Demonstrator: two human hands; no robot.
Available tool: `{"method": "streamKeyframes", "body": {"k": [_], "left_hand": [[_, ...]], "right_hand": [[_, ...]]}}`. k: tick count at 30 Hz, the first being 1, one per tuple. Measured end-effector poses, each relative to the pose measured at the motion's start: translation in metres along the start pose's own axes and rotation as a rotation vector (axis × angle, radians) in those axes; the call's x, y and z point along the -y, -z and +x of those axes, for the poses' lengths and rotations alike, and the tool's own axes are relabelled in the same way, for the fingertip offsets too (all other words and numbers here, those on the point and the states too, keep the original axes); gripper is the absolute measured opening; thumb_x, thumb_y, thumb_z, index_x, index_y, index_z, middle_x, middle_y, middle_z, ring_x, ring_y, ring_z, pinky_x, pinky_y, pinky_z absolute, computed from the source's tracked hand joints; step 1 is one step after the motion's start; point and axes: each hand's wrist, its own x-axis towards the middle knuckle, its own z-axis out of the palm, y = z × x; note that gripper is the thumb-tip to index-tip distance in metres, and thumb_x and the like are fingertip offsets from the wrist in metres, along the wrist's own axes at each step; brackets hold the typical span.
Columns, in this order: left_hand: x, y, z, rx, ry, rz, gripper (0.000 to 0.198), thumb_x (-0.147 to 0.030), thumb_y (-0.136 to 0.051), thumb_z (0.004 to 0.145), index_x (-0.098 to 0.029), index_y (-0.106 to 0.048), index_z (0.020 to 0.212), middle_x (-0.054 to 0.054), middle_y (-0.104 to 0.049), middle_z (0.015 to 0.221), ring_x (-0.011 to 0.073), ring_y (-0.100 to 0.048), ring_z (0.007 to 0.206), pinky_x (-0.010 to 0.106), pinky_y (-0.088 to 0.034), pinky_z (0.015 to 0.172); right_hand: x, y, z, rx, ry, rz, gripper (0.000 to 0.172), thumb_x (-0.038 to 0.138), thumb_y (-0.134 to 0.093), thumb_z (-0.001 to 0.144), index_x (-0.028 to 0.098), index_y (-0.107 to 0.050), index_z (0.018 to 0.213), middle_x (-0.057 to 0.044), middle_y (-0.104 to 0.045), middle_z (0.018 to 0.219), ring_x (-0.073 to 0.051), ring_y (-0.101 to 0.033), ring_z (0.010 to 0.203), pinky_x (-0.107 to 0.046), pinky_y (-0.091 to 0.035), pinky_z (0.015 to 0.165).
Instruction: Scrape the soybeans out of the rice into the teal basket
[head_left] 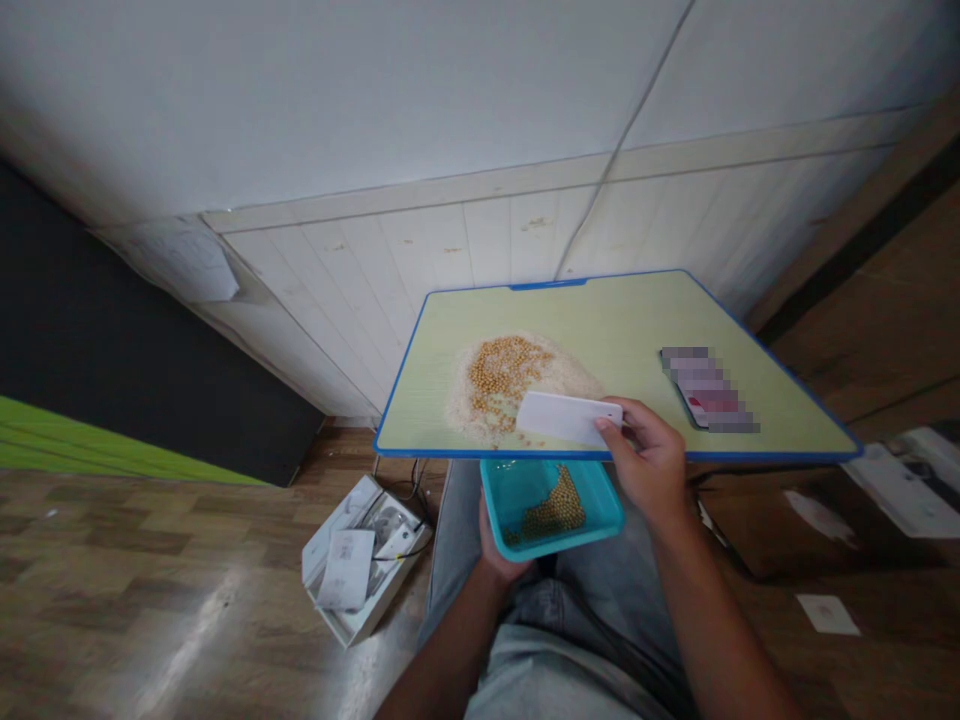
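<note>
My right hand is closed on a flat white card, held at the near edge of a small green table with a blue rim. The card's edge lies against a pile of white rice mixed with yellow beans. My left hand grips from below a teal plastic container, held just under the table's near edge. Yellow beans lie in the container's right half.
A phone lies on the table's right side. An open cardboard box with papers sits on the wooden floor at left. A brown box stands at right. A white panelled wall runs behind the table.
</note>
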Motion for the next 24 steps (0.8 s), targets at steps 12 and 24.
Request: {"method": "streamKeyframes", "body": {"k": [12,24], "left_hand": [[0.004,0.016,0.004,0.033,0.003,-0.015,0.068,-0.077,-0.063,0.104,-0.029,-0.086,0.147,0.009,-0.079,0.168,0.0411,-0.046,0.179,0.064,-0.025,0.150],[-0.007,-0.018,-0.004,-0.049,-0.016,0.020,0.061,-0.066,-0.051,0.112,-0.029,-0.087,0.145,0.008,-0.078,0.169,0.0409,-0.049,0.177,0.065,-0.030,0.149]], "right_hand": [[0.005,0.002,-0.001,0.057,0.020,0.014,0.020,0.042,-0.085,0.095,0.024,-0.090,0.101,-0.005,-0.089,0.093,-0.026,-0.085,0.085,-0.034,-0.071,0.076],[0.010,0.003,0.000,0.099,-0.017,0.051,0.021,0.045,-0.087,0.091,0.025,-0.089,0.096,-0.004,-0.088,0.088,-0.026,-0.083,0.080,-0.034,-0.070,0.073]]}}
